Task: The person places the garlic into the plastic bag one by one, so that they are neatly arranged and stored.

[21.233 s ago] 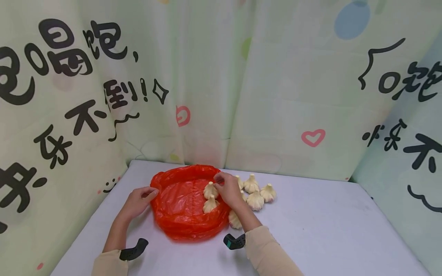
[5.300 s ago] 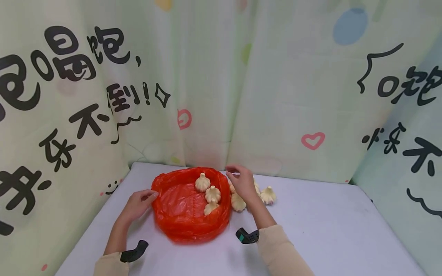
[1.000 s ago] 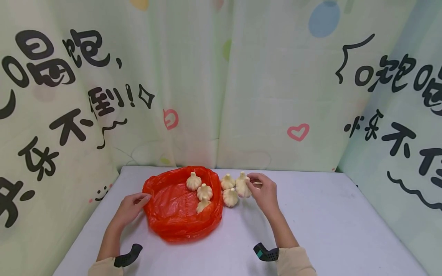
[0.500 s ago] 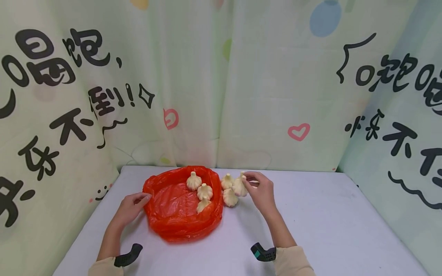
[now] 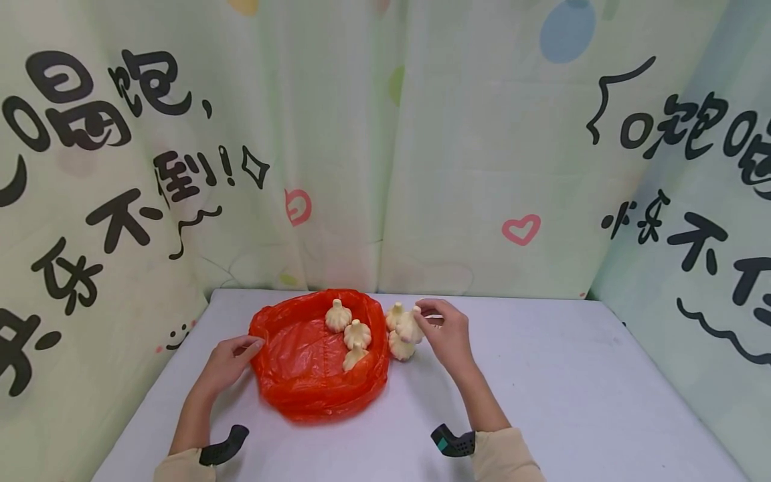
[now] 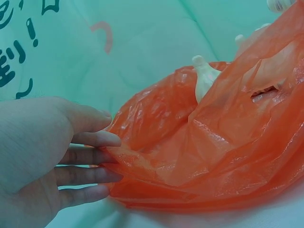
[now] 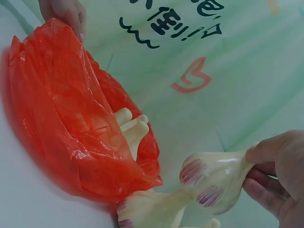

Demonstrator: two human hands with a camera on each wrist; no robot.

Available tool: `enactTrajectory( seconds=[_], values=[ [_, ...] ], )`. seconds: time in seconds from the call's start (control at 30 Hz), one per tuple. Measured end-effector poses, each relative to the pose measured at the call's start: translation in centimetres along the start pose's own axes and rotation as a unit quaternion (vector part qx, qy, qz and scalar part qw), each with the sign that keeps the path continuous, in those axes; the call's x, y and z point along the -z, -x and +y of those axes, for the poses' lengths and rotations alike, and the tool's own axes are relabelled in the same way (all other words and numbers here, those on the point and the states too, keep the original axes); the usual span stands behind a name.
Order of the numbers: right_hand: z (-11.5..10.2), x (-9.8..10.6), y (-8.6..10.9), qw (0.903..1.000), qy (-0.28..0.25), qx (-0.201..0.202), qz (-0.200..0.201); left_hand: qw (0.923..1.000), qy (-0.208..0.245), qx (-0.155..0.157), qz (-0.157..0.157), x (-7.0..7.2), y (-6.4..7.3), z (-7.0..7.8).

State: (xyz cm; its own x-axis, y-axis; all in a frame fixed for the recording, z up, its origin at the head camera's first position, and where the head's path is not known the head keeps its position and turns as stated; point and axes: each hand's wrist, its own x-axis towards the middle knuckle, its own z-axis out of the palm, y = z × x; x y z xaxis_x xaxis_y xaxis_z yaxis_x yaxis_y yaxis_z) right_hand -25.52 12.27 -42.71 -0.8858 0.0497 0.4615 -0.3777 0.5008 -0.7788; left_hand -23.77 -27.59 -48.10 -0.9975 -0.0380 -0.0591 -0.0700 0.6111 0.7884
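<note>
My right hand (image 5: pixel 448 333) pinches a garlic bulb (image 5: pixel 409 328) by its stem, to the right of the red plastic bag (image 5: pixel 319 405). The right wrist view shows this bulb (image 7: pixel 209 183) with purple streaks, thumb and fingers at its neck. Two more bulbs stand beside the bag: one at the back (image 5: pixel 394 314) and one nearer the front (image 5: pixel 400 347), both partly covered by the held one. Inside the wide-mouthed bag, three bulbs sit along the right side, including one at the back (image 5: pixel 338 316). My left hand (image 6: pixel 52 152) touches the bag's left edge with extended fingers.
A white table (image 5: pixel 572 402) carries everything and stretches away to the right. Behind it and at both sides hang pale green curtains (image 5: pixel 458 154) with black lettering. Each wrist wears a black strap-like device, such as the left one (image 5: pixel 224 447).
Over the last second, my right hand lifts the garlic bulb and carries it left toward the bag. My left hand stays at the bag's edge. Earlier, more bulbs lay on the table.
</note>
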Motion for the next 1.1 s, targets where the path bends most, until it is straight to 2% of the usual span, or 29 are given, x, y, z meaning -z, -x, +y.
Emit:
enactTrajectory(
  seconds=[0.47, 0.63, 1.1],
  values=[
    [-1.0, -1.0, 0.4, 0.9999, 0.010, -0.008, -0.009, 1.0000, 0.003, -0.002, -0.002, 0.1, 0.1, 0.1],
    [-1.5, -1.4, 0.4, 0.9999, 0.005, 0.003, -0.012, 1.0000, 0.004, -0.005, -0.002, 0.0, -0.1, 0.0],
    [-2.8, -3.0, 1.0, 0.9986, -0.015, 0.013, -0.048, 0.9999, -0.008, -0.010, 0.002, 0.1, 0.2, 0.4]
  ],
)
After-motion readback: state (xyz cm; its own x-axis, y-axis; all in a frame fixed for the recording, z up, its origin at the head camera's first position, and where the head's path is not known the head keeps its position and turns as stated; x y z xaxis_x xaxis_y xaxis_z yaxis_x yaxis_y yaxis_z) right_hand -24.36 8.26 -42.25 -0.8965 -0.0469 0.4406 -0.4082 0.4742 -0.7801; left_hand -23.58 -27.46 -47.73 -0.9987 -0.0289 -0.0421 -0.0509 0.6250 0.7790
